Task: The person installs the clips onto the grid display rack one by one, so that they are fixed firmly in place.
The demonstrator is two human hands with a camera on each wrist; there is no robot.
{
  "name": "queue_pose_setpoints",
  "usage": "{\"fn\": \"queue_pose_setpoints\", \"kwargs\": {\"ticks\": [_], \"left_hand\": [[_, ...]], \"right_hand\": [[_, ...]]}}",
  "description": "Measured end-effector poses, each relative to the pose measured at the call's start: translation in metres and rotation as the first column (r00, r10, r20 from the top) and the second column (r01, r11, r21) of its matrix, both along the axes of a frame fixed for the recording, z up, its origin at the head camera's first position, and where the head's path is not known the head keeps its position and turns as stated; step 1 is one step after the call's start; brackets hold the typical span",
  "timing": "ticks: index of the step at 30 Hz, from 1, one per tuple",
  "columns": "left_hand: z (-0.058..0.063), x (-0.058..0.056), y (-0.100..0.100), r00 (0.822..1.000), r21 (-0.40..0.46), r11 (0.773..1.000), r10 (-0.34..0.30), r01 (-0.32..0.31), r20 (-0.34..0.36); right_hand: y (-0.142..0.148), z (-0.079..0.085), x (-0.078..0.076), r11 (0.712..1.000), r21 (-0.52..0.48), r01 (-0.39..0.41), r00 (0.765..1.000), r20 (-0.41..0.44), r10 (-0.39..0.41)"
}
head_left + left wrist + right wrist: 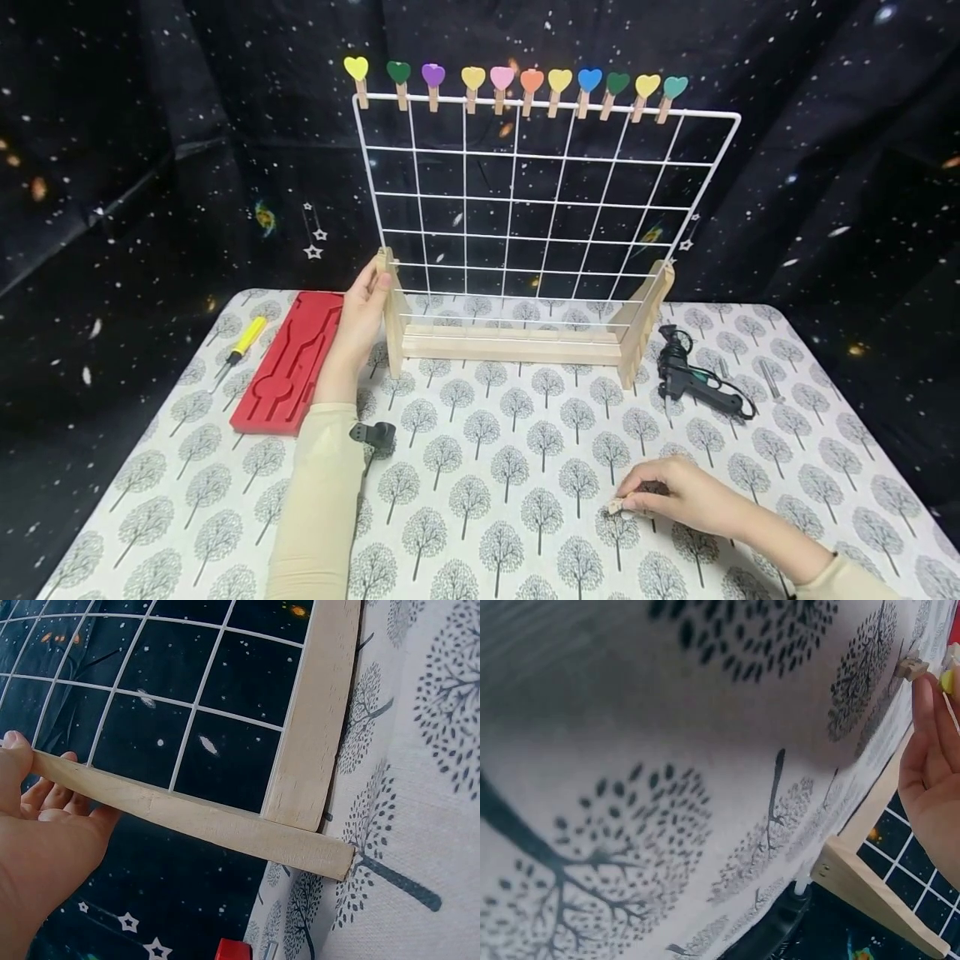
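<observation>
A white wire grid point(510, 198) stands upright in a wooden stand point(510, 346), with several heart-topped clothespins point(502, 81) clipped along its top bar. My left hand point(362, 312) grips the left wooden upright point(187, 814) near its upper end, thumb on one side and fingers on the other. Low over the front right of the table, my right hand point(678, 492) pinches a small wooden clothespin point(615, 506) between thumb and fingertips. In the right wrist view, a bit of yellow point(946, 681) shows at those fingertips; the hand covers part of the clothespin.
A red molded tray point(288, 367) lies left of the stand, beside a yellow-handled screwdriver point(247, 337). To the right lie a black glue gun point(697, 383) with its coiled cord and some clear glue sticks point(771, 379). A tree-patterned cloth point(480, 467) covers the table.
</observation>
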State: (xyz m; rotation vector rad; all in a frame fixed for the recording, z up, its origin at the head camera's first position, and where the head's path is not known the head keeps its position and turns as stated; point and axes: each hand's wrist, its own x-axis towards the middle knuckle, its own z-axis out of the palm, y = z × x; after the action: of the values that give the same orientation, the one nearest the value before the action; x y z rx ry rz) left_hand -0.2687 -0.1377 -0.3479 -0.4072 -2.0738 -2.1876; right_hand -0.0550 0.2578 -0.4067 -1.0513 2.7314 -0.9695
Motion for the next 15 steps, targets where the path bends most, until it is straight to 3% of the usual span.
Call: {"fn": "queue_pose_setpoints", "kwargs": {"ticks": [3,6,15], "left_hand": [[0.0,0.0,0.0,1.0,0.006,1.0,-0.001,0.001,0.004],[0.0,0.0,0.0,1.0,0.004,1.0,0.0,0.0,0.011],[0.0,0.0,0.0,1.0,0.009,1.0,-0.001,0.001,0.009]], "right_hand": [[-0.001,0.006,0.0,1.0,-0.027,0.009,1.0,-0.003,-0.009],[-0.001,0.013,-0.006,0.999,-0.048,0.013,0.997,-0.077,-0.016],[0.0,0.044,-0.044,0.986,-0.04,0.161,0.964,-0.209,-0.166]]}}
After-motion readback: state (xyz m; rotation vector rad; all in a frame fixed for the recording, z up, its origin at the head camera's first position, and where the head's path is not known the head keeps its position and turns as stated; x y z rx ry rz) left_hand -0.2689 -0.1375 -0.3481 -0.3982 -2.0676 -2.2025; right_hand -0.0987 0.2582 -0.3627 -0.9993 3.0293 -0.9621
